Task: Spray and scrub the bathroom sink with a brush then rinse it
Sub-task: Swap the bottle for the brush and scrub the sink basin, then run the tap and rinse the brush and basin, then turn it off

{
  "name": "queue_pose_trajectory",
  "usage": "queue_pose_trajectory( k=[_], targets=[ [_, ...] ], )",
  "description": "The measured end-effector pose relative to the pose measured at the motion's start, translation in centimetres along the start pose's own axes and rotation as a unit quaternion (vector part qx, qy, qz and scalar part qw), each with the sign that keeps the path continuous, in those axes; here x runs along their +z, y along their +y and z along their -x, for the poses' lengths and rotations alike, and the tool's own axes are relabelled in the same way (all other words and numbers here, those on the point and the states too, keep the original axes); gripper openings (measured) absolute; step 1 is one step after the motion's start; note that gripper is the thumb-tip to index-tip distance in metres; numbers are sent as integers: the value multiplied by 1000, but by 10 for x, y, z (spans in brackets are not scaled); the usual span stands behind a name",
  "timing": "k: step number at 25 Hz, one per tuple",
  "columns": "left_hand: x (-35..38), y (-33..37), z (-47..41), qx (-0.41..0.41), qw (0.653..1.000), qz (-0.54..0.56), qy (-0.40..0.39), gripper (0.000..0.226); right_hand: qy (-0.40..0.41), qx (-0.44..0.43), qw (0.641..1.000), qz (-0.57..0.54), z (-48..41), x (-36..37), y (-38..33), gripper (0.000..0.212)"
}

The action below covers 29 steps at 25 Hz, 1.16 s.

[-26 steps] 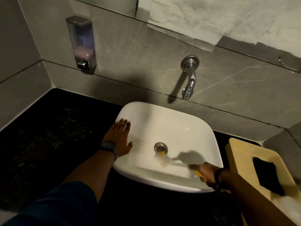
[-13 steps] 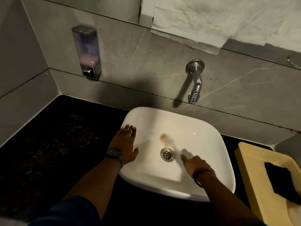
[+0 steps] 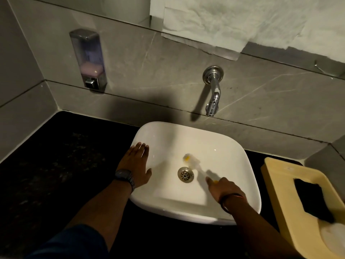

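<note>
The white sink [image 3: 214, 146] sits on the black counter [image 3: 56, 165], close to the back wall and under the tap [image 3: 212, 98]. The person scrubs inside it with a small brush [image 3: 192, 161].

The right hand [image 3: 224, 187] is closed around the yellow end of the brush. The white bristle end is just behind the drain [image 3: 185, 174], on the sink's floor. The left hand [image 3: 136, 165] lies flat and open on the left rim of the sink, fingers spread, holding nothing.

The brush looks light and thin. Its handle seems stiff and its bristles soft. I think the far end of the handle is the best place to hold it, as the hand does now, so the bristles can reach every side. The handle may be wet and slippery, so a firm grip would help. The sink looks hard, smooth and heavy. It should not move, and the flat hand helps the person lean in.

Half a second ago the bristle end was further back and more to the left, behind the drain on its left side. Now it is closer to the drain and on its right side. The left hand has stayed on the left rim. The tap is dry, so I think rinsing comes later.
</note>
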<state>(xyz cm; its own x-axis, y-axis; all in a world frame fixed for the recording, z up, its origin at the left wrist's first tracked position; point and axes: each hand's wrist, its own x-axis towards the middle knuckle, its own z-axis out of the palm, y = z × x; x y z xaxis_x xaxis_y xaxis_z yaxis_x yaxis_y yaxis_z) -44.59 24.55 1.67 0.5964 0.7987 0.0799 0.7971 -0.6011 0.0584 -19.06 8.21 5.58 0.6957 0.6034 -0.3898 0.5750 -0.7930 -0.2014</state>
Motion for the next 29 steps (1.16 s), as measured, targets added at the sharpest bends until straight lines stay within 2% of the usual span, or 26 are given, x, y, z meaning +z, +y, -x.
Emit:
queue_pose_trajectory(
  k=[2,4,7,8,10,12,14,17,18,20,22,26,29],
  targets=[
    [-1,-1,-1,0,1000,-5,-1,82,4,57,998,-39,-12,-16,19,79],
    [-3,-3,-1,0,1000,-13,-16,81,-31,85,995,-50,-15,-31,43,76],
    [-8,5,4,12,998,-27,-60,75,-138,46,980,-139,12,-28,50,63],
    [-13,15,5,10,998,-3,-65,71,-178,35,974,-138,22,-22,46,62],
    [-34,43,-3,-48,989,136,-12,61,-236,-2,965,-115,38,-13,29,56],
    [-65,74,-26,-125,932,333,75,52,-258,-36,959,-113,49,-18,8,52],
    [-104,101,-58,-148,857,479,120,39,-255,-23,954,-153,51,-40,0,51],
    [-148,126,-103,-158,765,620,74,24,-199,15,954,-225,39,-82,7,59],
    [-153,132,-114,-153,750,642,47,23,-184,24,954,-236,32,-93,11,62],
    [-153,140,-129,-124,743,658,2,26,-172,41,951,-255,20,-110,20,66],
    [-143,142,-140,-106,727,678,-6,28,-177,51,945,-269,8,-120,26,67],
    [-129,145,-156,-106,637,763,-31,21,-221,65,936,-267,-9,-132,25,67],
    [-133,141,-165,-99,621,774,-72,21,-246,65,929,-270,-14,-135,24,66]
  ],
)
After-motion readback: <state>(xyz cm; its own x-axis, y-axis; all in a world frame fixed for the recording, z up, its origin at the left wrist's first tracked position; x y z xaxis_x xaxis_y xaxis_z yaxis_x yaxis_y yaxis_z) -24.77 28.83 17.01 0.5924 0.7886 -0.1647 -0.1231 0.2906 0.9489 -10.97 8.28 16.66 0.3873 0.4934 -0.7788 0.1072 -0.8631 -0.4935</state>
